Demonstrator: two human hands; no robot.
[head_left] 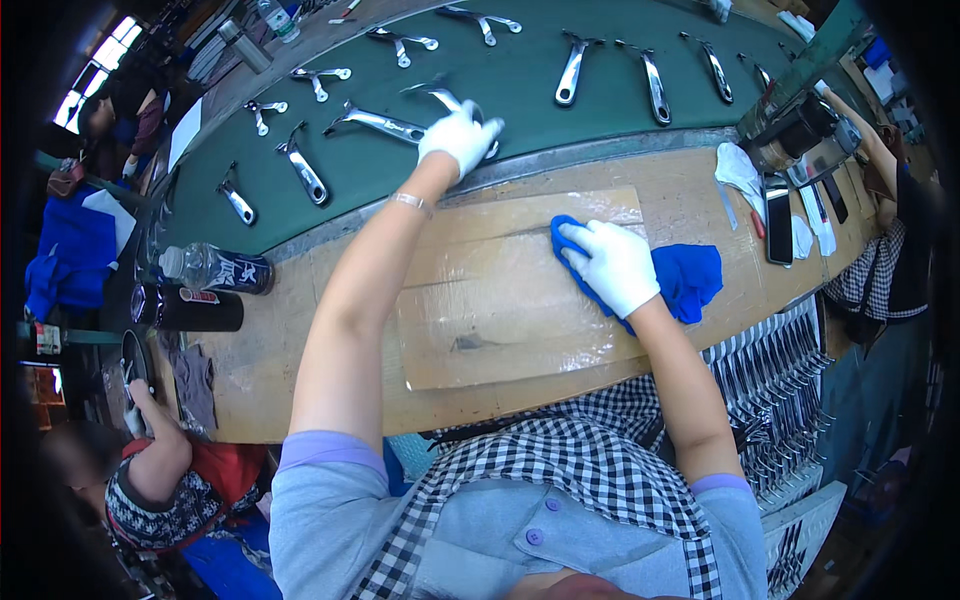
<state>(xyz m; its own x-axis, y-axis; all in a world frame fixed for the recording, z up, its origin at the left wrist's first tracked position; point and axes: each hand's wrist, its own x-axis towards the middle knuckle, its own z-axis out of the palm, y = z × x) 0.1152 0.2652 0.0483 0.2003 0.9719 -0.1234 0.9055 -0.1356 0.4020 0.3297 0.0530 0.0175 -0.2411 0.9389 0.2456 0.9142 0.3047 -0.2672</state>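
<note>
Beyond the film-covered board [490, 290], across the far side of this workshop, we see a dark green belt [530, 75]. The brown bench [290, 370] runs under the board and out to either side of it. To the board's near right, a rack [770, 390] carries metal pieces in close rows, probably to save room. The board's film may be there to spare it from wear. A bundled blue cloth [690, 280] reaches over the board's right edge; our gloved right hand [610, 265] grasps part of it, fingers bent over the fold, which we think gives a padded grip. Left of the board sit a bottle [215, 268] and a dark flask [190, 308], perhaps to keep them clear of our arms. Past the board's far edge, our gloved left hand [462, 140] is at one end of a shiny metal arm [380, 122] on the belt; blur means we cannot tell whether it is gripped or released. Forked pieces [402, 45] lie spaced apart beyond it, likely for picking up singly.
</note>
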